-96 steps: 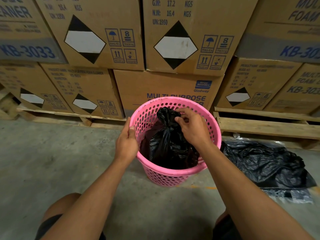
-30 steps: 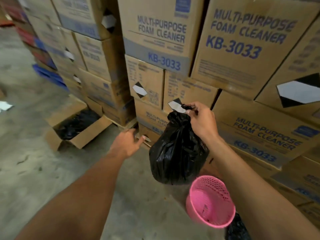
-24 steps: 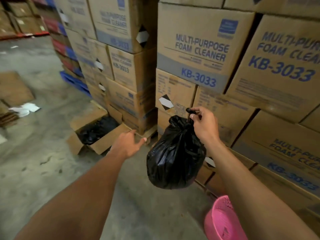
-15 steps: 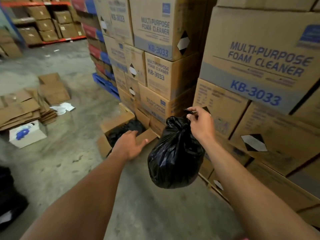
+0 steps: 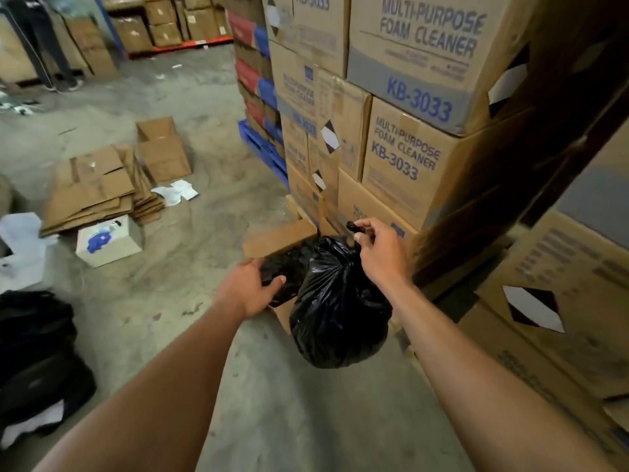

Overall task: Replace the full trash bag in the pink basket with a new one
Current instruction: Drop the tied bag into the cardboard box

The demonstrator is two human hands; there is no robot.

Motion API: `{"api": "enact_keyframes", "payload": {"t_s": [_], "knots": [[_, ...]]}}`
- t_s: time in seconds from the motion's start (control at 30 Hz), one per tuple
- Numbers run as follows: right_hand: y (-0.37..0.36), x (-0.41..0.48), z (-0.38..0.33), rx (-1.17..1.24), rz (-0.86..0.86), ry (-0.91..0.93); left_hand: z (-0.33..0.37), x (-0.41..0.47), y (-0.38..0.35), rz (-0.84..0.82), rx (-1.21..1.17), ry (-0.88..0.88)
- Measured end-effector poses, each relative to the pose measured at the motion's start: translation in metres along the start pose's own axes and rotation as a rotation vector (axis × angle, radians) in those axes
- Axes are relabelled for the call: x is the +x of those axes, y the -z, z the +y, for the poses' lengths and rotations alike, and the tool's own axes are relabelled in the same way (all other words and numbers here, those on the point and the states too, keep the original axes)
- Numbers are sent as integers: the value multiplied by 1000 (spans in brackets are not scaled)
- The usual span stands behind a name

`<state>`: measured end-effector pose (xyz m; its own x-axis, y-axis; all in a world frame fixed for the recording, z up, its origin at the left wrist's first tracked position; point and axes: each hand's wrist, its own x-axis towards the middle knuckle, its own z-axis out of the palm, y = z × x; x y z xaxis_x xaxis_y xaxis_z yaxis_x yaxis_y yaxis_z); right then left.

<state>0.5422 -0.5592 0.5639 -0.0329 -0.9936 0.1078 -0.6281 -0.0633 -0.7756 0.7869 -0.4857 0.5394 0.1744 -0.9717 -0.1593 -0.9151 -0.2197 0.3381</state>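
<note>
A full black trash bag [image 5: 337,315], knotted at the top, hangs in the air from my right hand [image 5: 379,253], which pinches its knot. My left hand [image 5: 250,287] is stretched out to the left of the bag, fingers apart and holding nothing. Just behind both hands an open cardboard box [image 5: 277,238] stands on the floor with black bags inside it. The pink basket is out of view.
Stacked cardboard cartons [image 5: 408,148] of foam cleaner form a wall on the right. Flattened cardboard [image 5: 102,185] and a small white box [image 5: 109,240] lie on the concrete floor to the left. Dark bags [image 5: 34,352] sit at the left edge. A person's legs [image 5: 44,46] stand far back left.
I have lifted the tied bag out of the pink basket and turned left with it; the basket has left the view. The open box is now close, directly behind my hands.
</note>
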Motion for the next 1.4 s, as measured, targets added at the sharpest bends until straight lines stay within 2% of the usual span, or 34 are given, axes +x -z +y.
{"api": "enact_keyframes", "payload": {"t_s": [0.23, 0.53, 0.83, 1.1, 1.27, 1.4], "knots": [[-91, 102, 11, -6, 0, -35, -67, 111, -30, -39, -6, 57], [-210, 226, 44, -27, 47, -106, -144, 277, -80, -86, -17, 24], [-339, 342, 117, 7, -12, -44, -210, 409, -208, -171, -40, 77], [-431, 389, 207, -114, -85, -8, -261, 476, -340, -310, -31, 87], [-463, 400, 235, -157, -98, -60, -266, 503, -370, -328, 2, 61], [-480, 409, 241, -149, -177, -112, -267, 524, -373, -329, -26, 65]]}}
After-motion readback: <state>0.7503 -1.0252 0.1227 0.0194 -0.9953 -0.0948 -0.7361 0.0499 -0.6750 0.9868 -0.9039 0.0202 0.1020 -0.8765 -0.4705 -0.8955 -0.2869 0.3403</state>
